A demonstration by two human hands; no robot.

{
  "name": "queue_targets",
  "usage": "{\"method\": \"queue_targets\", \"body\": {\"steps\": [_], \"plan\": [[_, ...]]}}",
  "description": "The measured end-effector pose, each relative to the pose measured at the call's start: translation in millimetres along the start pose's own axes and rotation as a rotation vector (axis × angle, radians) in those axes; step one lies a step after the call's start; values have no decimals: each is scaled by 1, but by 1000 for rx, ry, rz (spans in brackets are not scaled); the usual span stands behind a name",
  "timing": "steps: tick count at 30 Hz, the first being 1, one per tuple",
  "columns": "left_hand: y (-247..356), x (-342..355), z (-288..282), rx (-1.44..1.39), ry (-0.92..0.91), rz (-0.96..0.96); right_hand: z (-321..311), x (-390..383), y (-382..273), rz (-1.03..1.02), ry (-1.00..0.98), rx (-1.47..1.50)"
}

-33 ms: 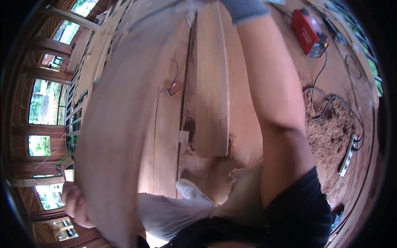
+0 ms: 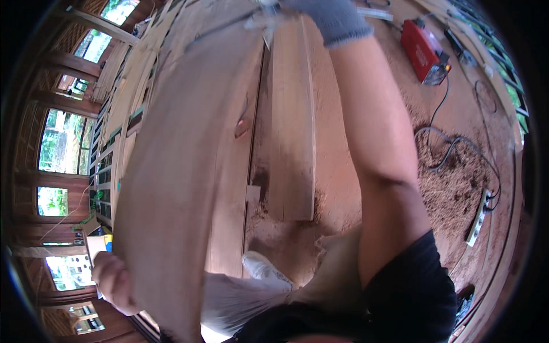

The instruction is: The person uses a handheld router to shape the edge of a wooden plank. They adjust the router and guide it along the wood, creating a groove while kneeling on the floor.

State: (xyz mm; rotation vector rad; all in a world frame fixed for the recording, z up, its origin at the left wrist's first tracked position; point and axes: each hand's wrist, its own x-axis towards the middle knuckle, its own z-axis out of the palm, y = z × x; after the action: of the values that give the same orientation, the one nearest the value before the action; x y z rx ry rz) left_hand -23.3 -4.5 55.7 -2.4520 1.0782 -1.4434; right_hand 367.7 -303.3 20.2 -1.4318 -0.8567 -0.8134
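Note:
A long, wide wooden plank [image 2: 171, 154] runs up the left of the view, tilted and slightly blurred, its near end close to my body. My left hand [image 2: 117, 283] is closed on the plank's left edge near that end, fingers wrapped over it. My right hand [image 2: 337, 20], in a grey knit glove, reaches forward to the top edge of the view beside the plank's far end. Its fingers are smeared and partly cut off. Next to them, a thin dark bar [image 2: 223, 30] with a blurred pale part lies across the plank.
Another board [image 2: 293, 120] lies on the dusty floor, right of a dark gap. A small red object [image 2: 241, 128] lies partly behind the plank. On the right are a red machine [image 2: 424, 51], cables, a sawdust pile [image 2: 457, 177] and a white power strip [image 2: 479, 217]. My shoe [image 2: 263, 267] is below.
The plank's near end and my left hand have shifted slightly right. The plank now covers more of the small red object. My gloved right hand shows a little lower in view.

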Motion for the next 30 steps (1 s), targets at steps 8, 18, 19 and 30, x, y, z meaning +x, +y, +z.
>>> {"method": "queue_targets", "body": {"steps": [8,18,19,30], "plan": [[54,-7,30,-448,-667,-145,-41,-16,-23,380,-74,132],[164,-134,163,-624,-926,211,-31,-15,-23,450,93,904],[172,-144,173,-612,-974,250,-30,-15,-29,444,106,949],[186,-207,202,-628,-1183,257,-17,-5,-55,529,128,1200]]}}
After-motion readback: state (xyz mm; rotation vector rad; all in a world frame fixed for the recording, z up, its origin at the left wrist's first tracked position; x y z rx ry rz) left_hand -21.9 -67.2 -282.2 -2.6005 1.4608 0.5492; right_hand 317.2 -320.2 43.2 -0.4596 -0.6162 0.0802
